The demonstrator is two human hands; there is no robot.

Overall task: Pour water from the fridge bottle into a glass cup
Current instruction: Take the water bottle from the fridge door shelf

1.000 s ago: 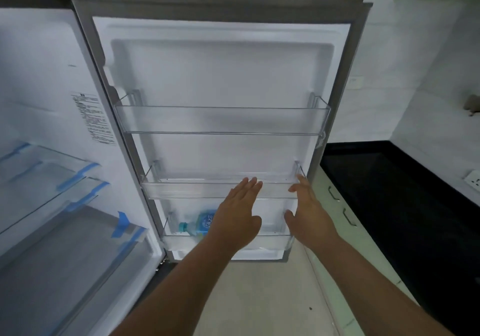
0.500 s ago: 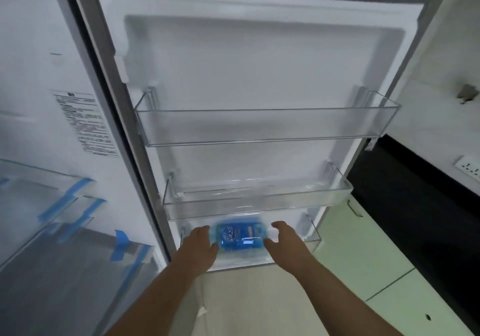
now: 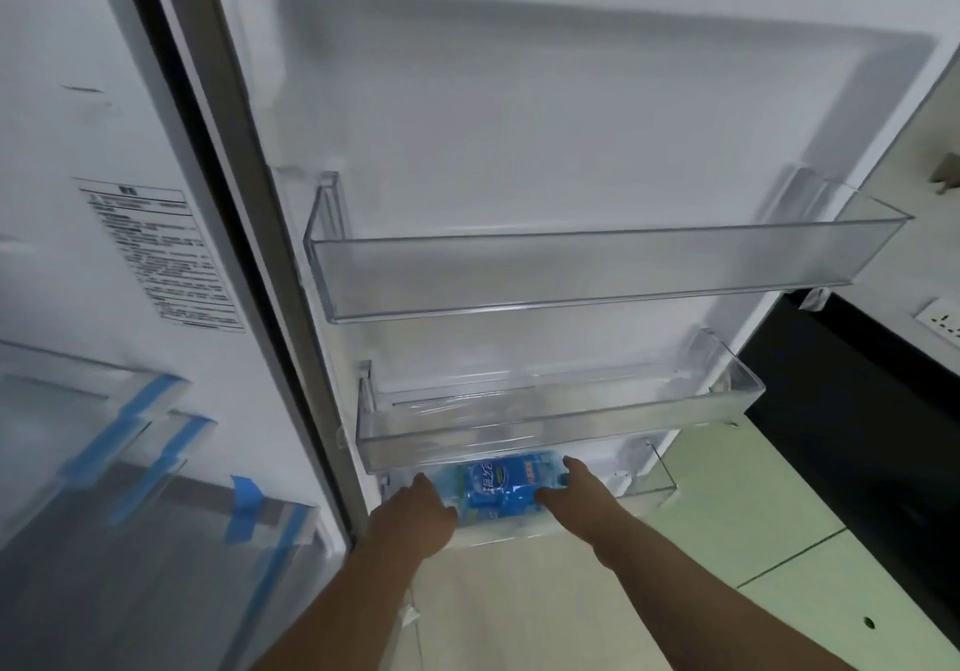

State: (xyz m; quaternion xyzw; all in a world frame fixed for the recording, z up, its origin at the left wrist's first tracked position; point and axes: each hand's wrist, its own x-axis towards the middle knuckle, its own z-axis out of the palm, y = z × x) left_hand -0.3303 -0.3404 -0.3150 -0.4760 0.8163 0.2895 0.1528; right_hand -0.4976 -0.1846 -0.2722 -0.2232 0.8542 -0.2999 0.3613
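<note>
Bottle (image 3: 500,483) first: it lay on its side in the lowest door shelf (image 3: 655,483) of the open fridge door (image 3: 571,114), tucked under the middle door shelf (image 3: 561,434). Its blue label carried white characters, too blurred for me to read, and no brand could be made out.

Left hand (image 3: 415,512) was at the bottle's left end and right hand (image 3: 576,488) at its right end, both touching it. The right thumb lay along the label. Whether the fingers of either hand had curled round the bottle I could not tell, since they reached in behind it and under the shelf above.

From where things lay, I judged the job barely begun. The door stood open and the bottle was found, but it was not yet lifted out. Taking it out, uncapping it and pouring were all left to do, and no glass cup showed anywhere.

Above the bottle, the top door shelf (image 3: 597,270) held nothing I could see. Left of the bottle, a printed sticker (image 3: 156,260) sat on the fridge's inner wall, its small lines unreadable. Blue tape (image 3: 244,488) held the glass shelves there.
</note>
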